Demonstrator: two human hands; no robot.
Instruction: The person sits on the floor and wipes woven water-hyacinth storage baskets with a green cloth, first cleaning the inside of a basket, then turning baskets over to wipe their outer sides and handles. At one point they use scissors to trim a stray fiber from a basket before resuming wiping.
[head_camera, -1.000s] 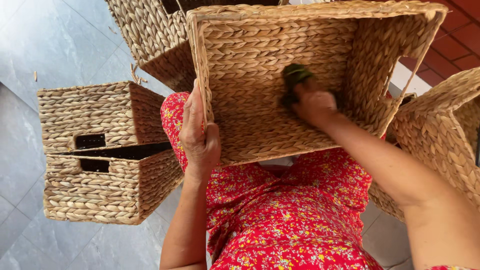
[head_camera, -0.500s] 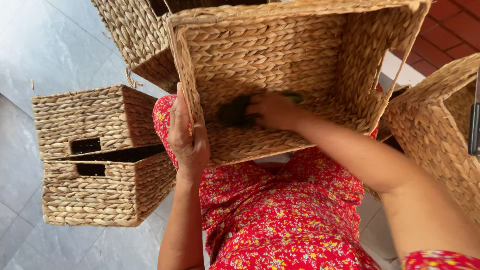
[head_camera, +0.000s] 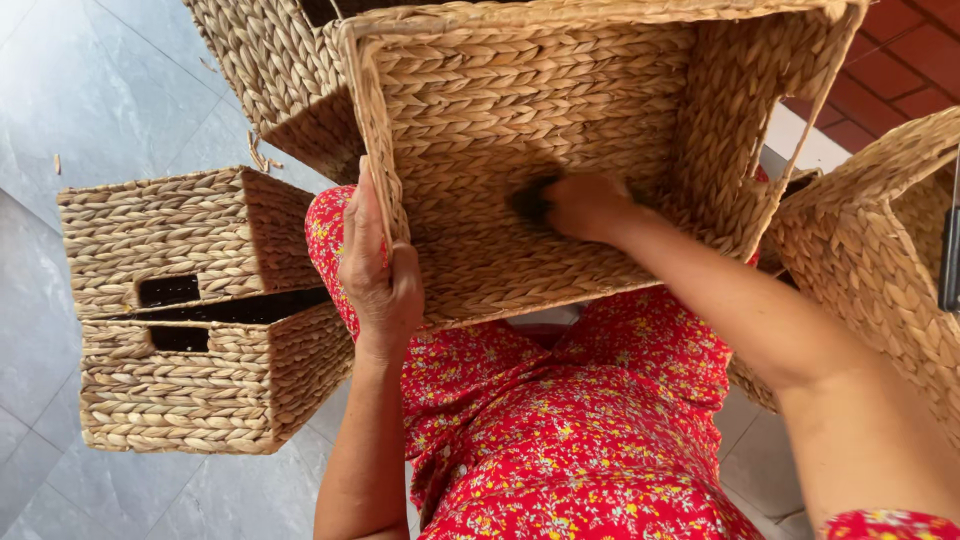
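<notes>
A large rectangular woven basket (head_camera: 480, 110) rests tilted on my lap, its open side facing me. My left hand (head_camera: 378, 275) grips its left rim, thumb outside and fingers curled over the edge. My right hand (head_camera: 588, 205) reaches inside and presses a small dark brush or pad (head_camera: 530, 198) against the basket's woven bottom, near the middle. Most of that dark thing is hidden under my fingers. I wear a red flowered dress (head_camera: 570, 430).
Two matching woven baskets (head_camera: 180, 310) lie stacked on their sides on the grey tile floor at left. Another basket (head_camera: 260, 60) sits behind the held one, and one more (head_camera: 880, 250) stands at the right. Red tiles show top right.
My right hand with the dark thing has slid from the basket's upper right part leftward and down to the middle of the bottom. The basket has shifted slightly left.
</notes>
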